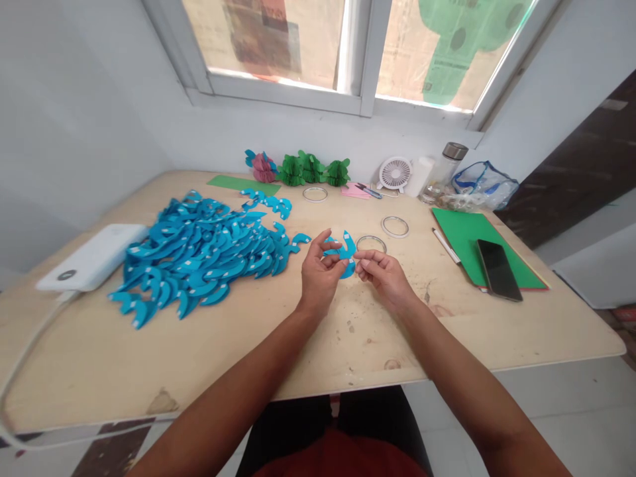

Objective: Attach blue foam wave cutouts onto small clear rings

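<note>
At the left edge a white power bank (pixel 97 257) lies with its cable (pixel 30 354) trailing near. Right of it spreads a heap of blue cutouts (pixel 199 252), many with white tabs; beyond it, a green strip (pixel 243 184), a pink-and-blue paper figure (pixel 263 167) and green paper figures (pixel 311 169). Mid-table, the left hand (pixel 320 268) pinches a blue piece (pixel 346 248) between thumb and fingers. The right hand (pixel 380 275) is at its right edge, fingertips bunched — whether they grip it, I cannot tell. That hand partly covers a ring (pixel 371 237) just beyond. Farther back stand a fan (pixel 395 173) and a bottle (pixel 450 165) — then, rightmost and nearer, green sheets (pixel 460 232) under a phone (pixel 499 268).
</note>
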The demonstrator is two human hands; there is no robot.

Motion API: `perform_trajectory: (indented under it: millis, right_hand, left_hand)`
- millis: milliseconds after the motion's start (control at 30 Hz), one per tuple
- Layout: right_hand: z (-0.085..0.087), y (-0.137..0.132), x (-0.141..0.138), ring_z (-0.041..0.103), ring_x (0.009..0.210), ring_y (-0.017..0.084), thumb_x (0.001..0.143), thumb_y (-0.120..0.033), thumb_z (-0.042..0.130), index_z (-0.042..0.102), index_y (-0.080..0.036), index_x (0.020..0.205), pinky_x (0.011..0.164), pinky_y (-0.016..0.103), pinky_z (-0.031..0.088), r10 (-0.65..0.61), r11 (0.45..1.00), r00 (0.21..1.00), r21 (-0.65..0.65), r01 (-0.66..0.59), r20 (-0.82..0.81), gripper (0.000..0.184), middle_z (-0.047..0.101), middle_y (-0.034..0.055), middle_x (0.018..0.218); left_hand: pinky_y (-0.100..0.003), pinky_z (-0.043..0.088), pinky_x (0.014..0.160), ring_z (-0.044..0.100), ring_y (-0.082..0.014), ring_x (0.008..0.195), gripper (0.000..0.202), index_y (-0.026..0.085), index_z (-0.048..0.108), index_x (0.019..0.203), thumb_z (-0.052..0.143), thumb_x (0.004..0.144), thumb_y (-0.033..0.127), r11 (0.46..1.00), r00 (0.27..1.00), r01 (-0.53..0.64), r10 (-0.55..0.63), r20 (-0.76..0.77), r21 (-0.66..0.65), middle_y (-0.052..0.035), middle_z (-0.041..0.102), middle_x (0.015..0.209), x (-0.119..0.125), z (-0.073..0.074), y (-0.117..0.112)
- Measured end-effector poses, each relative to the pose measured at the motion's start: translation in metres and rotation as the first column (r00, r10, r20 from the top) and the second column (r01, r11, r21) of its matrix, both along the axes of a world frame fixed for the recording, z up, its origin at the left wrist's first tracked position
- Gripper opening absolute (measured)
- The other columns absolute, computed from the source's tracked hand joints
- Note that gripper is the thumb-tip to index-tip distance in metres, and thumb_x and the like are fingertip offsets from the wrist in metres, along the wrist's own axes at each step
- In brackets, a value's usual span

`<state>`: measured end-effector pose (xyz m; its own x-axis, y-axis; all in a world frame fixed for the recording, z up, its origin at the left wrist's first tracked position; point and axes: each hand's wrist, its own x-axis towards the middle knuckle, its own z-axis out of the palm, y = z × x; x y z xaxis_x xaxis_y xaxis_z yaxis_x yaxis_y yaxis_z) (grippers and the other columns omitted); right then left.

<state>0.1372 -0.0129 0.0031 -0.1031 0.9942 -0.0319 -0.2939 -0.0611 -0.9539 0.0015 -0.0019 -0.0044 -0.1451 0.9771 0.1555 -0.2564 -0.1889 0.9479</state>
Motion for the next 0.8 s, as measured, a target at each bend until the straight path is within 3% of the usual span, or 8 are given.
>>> perform_trajectory:
  millis: [800]
  right_hand:
    - [-0.0001,-0.0007,0.0008,0.050,0.058,0.009,0.070,-0.032,0.069,0.071,-0.018,0.091,0.056,0.025,0.036,0.037,0.998,0.999,0.041,-0.039,0.039,0.025,0.063,0.0011,0.066]
  left_hand:
    - [-0.022,0.052,0.060,0.060,-0.0086,0.065,0.059,0.020,0.053,0.115,0.069,0.059,0.010,0.999,0.999,-0.038,0.038,-0.031,-0.021,-0.0047,0.062,0.095,-0.0008,0.0039,0.0004]
